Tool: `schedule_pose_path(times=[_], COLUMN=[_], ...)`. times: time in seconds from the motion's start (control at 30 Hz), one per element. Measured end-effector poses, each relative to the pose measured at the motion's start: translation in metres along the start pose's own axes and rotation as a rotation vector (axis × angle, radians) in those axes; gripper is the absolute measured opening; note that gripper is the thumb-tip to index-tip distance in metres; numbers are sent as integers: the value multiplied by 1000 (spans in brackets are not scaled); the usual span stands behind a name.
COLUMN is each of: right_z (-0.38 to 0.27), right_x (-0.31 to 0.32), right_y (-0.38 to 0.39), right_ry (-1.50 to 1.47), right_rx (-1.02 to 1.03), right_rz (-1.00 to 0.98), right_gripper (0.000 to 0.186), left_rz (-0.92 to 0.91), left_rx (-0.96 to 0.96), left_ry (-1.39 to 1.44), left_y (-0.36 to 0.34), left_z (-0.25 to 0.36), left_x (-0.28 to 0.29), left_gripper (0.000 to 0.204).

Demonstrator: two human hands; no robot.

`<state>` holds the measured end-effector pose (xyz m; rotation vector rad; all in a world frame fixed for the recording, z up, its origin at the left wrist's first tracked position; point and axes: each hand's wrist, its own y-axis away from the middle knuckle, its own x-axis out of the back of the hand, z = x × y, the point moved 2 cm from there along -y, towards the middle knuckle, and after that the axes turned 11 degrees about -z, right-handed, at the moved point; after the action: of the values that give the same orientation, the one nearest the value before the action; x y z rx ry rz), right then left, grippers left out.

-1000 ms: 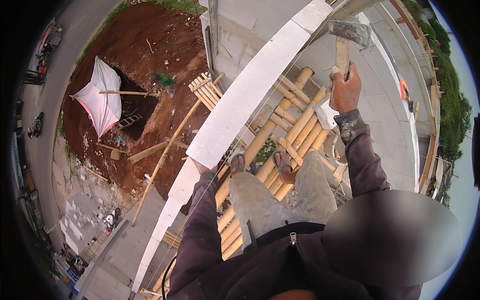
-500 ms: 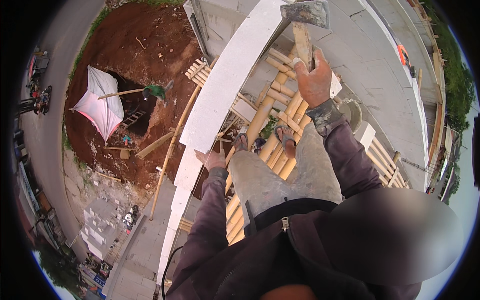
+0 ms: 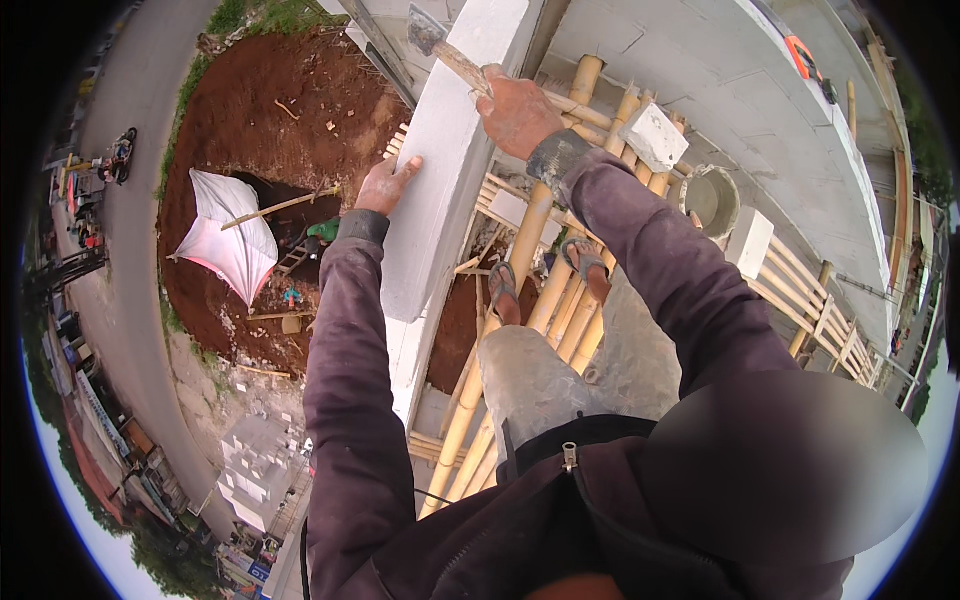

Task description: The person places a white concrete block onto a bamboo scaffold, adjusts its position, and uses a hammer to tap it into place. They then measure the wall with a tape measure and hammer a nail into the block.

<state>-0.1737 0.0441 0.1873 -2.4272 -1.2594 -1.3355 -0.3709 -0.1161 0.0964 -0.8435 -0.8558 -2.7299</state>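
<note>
My right hand is closed round the wooden handle of a hatchet. Its worn grey metal head reaches over the far left edge of the wall top. A long white block forms the top of the narrow wall in front of me. Against the block's outer left edge lies my left hand, thumb and fingers apart, with no tool in it. Part of its palm is hidden.
Underfoot is a bamboo scaffold with gaps. On it stand a bucket of grey mortar and a white block. An orange tool lies on the right wall. Far below left, a white-pink tarp hangs by a dug pit.
The hatchet has swung left, from beyond the scaffold to over the wall. My left hand has slid forward along the wall's outer edge. The view has shifted.
</note>
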Motion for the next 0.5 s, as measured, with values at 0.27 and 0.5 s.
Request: schedule_pose_path(times=[0.27,0.5], right_z=[-1,25], right_x=[1,34], right_y=[23,66], right_ry=[-168,-345], right_rx=[-54,-8], right_rz=[-98,-59], right_gripper=[29,36], left_rz=[-174,-119], left_rx=[21,98], left_ry=[63,49], left_y=[-27,-35], left_z=[-6,-22], left_x=[-9,-11], left_gripper=[58,57])
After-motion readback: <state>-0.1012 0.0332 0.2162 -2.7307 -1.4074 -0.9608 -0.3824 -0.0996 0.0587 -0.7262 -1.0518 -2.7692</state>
